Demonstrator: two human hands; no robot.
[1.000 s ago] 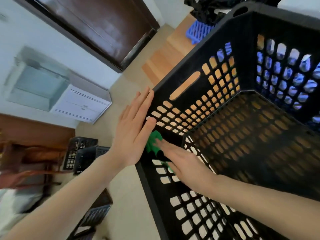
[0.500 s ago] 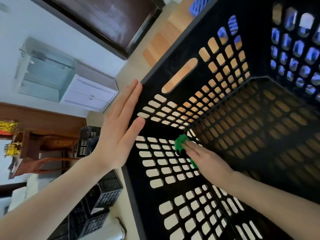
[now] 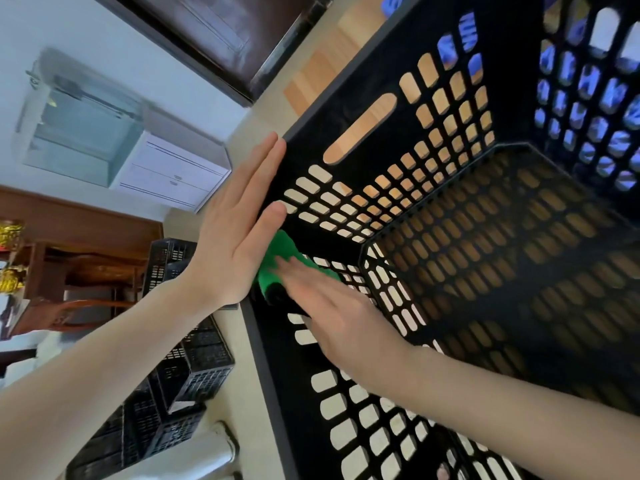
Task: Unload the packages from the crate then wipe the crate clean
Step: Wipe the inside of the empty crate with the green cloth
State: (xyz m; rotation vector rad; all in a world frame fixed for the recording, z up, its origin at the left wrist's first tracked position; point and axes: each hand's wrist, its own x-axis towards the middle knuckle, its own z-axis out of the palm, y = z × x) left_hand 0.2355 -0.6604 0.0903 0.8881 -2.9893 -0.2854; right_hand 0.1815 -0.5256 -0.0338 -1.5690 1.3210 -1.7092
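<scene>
Black perforated plastic crate (image 3: pixel 284 368) fills the view from 12 round to 6 o'clock, tipped so its open mouth faces the camera. Slot handle in the wall at 12 o'clock. Task thing close up, both hands on it.

Inside the crate: green cloth (image 3: pixel 281 249) at the near corner, just 9 o'clock of centre, and the right hand (image 3: pixel 334 318) on top of it. Right fingers (image 3: pixel 298 268) stretched out flat, pressing the cloth to the inner wall, not curled round it; hand motion-blurred.

Left hand (image 3: pixel 232 233) outside the crate at 9 o'clock, palm flat against that corner, fingers straight and together, thumb over the rim touching the cloth's upper edge.

Blue crate (image 3: pixel 581 98) shows through the holes at 1 o'clock. Stacked black crates (image 3: pixel 194 368) on the floor at 7 to 8 o'clock. White drawer cabinet (image 3: pixel 173 174) and glass tank (image 3: pixel 79 126) at 10 o'clock, dark door (image 3: pixel 225 36) at 11.
</scene>
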